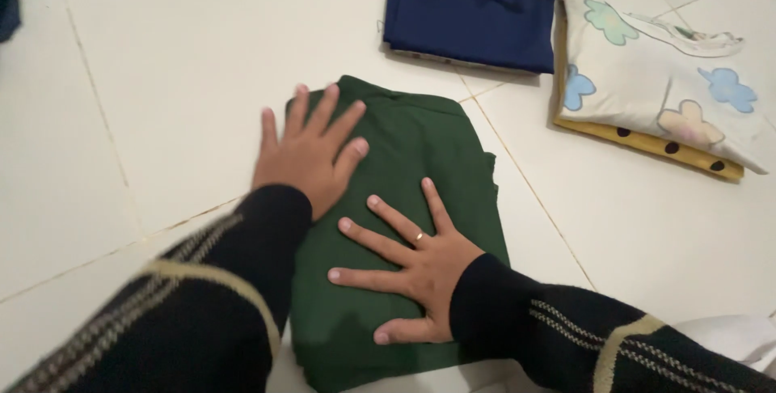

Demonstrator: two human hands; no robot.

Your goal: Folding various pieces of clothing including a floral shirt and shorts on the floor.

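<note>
A folded dark green garment lies on the white tiled floor in front of me. My left hand rests flat on its upper left corner, fingers spread, partly over the edge onto the tile. My right hand presses flat on the middle of the garment, fingers spread and pointing left, with a ring on one finger. Neither hand grips anything. Both arms wear dark sleeves with pale stripes.
A folded navy blue garment lies at the top centre. Right of it sits a folded cream cloth with pastel flowers on top of a yellow dotted piece. White fabric shows at the lower right.
</note>
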